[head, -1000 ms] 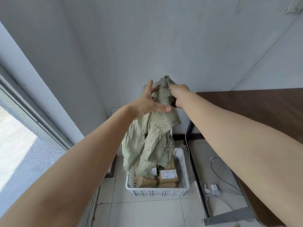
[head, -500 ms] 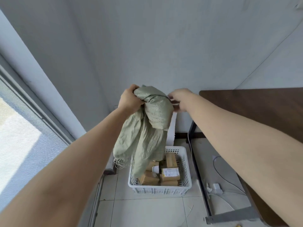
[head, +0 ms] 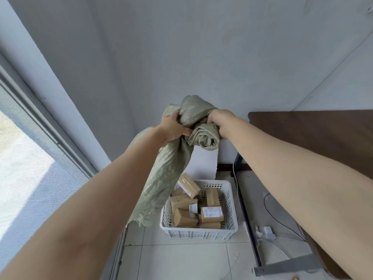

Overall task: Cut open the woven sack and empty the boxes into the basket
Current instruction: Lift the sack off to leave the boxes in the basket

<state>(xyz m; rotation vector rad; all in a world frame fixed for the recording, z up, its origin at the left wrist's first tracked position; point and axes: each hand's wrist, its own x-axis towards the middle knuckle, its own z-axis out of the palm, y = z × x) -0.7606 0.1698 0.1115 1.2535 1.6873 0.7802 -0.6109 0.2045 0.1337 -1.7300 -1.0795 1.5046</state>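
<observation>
Sack (head: 167, 174) tighter-bunched vs before; L hand (head: 174, 128), R hand (head: 220, 122) fingers curled round it.

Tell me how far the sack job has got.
Done: cardboard boxes lie piled in the white basket, and the woven sack hangs limp. In hand: the left hand and right hand grip the sack's bunched top above the basket. Left: setting the sack aside; whether any box is inside it cannot be seen.
</observation>
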